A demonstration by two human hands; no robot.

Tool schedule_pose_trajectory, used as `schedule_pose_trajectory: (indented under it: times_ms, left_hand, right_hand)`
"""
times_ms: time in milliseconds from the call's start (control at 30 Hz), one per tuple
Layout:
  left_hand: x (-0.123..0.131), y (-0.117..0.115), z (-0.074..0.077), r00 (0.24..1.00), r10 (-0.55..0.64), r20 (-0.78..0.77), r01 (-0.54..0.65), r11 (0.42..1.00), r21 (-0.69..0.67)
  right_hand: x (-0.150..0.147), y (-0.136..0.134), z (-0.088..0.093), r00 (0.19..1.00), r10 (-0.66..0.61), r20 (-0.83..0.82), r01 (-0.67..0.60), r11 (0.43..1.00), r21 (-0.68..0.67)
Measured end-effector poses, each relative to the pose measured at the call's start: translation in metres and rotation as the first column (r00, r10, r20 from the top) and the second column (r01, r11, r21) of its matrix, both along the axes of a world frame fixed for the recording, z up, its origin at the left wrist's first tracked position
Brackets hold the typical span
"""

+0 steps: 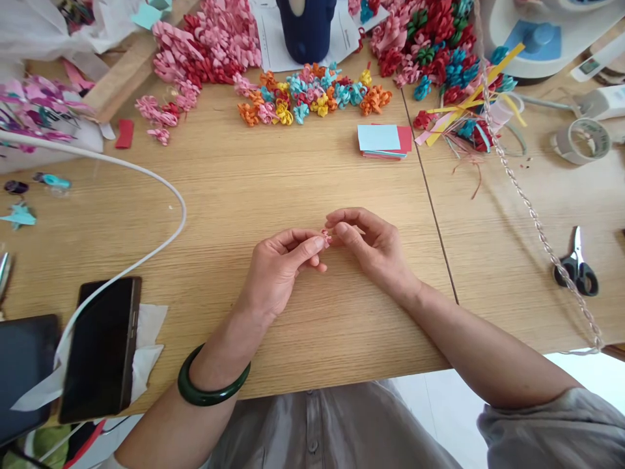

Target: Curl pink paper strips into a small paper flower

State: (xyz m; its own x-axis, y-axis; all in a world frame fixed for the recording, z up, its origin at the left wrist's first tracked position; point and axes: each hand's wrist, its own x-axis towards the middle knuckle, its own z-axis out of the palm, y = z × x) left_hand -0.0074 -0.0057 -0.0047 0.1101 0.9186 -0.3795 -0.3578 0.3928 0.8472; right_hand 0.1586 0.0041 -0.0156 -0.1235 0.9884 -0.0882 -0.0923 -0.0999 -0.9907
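Note:
Over the middle of the table, my left hand (286, 260) pinches a small pink-and-red curled paper flower (326, 237) between thumb and forefinger. My right hand (368, 244) is right beside it, fingers bent and thumb close to the forefinger at the flower's edge. Something thin and pale shows by those right fingers, too small to name. Beyond the hands lies a stack of small paper cards (379, 139), light blue on top with red beneath. A row of orange, blue, yellow and pink curled paper flowers (312, 94) lies farther back.
Heaps of pink and red paper flowers (209, 42) fill the back. On the right are scissors (577, 264), a tape roll (583, 141) and a hanging twisted cord (527, 205). A white cable (146, 170) crosses the left above a dark phone (100, 352). A dark blue cup (306, 29) stands behind.

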Motion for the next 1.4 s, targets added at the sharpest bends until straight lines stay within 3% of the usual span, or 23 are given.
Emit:
schedule_pose_trajectory:
  times_ms: [100,267,400,533,867,1200,1267,1400]
  left_hand:
    - [0.000,0.000,0.001,1.000,0.010,-0.029,-0.009,1.000,0.027]
    - [-0.001,-0.001,0.001,0.995,0.053,-0.083,-0.037,0.982,0.185]
    - [-0.001,-0.002,-0.003,0.979,0.091,-0.180,-0.025,0.941,0.336]
    - [-0.001,-0.004,-0.007,0.955,0.123,-0.268,-0.010,0.922,0.388]
    - [-0.005,-0.003,-0.003,0.906,0.053,-0.419,0.082,0.951,0.298]
    - [-0.007,-0.008,-0.007,0.747,0.119,-0.654,0.237,0.871,0.430]
    - [-0.007,-0.007,-0.008,0.770,0.121,-0.627,0.203,0.885,0.420]
    - [-0.006,-0.004,-0.005,0.889,0.060,-0.454,0.105,0.938,0.330]
  right_hand:
    - [0.001,0.001,0.002,1.000,0.012,-0.012,-0.013,0.994,-0.104]
    - [0.004,0.000,0.011,0.981,0.181,-0.074,-0.194,0.948,-0.251]
    - [0.000,-0.001,0.012,0.963,0.175,-0.205,-0.214,0.958,-0.192]
    - [-0.003,0.000,0.002,0.954,0.131,-0.268,-0.170,0.978,-0.125]
    - [-0.001,0.002,0.001,0.980,0.111,-0.168,-0.138,0.978,-0.157]
    - [-0.002,0.002,-0.001,0.984,0.116,-0.134,-0.137,0.978,-0.158]
    - [-0.002,0.002,-0.001,0.985,0.121,-0.123,-0.139,0.979,-0.148]
    - [-0.001,0.003,-0.003,0.990,0.105,-0.091,-0.116,0.985,-0.126]
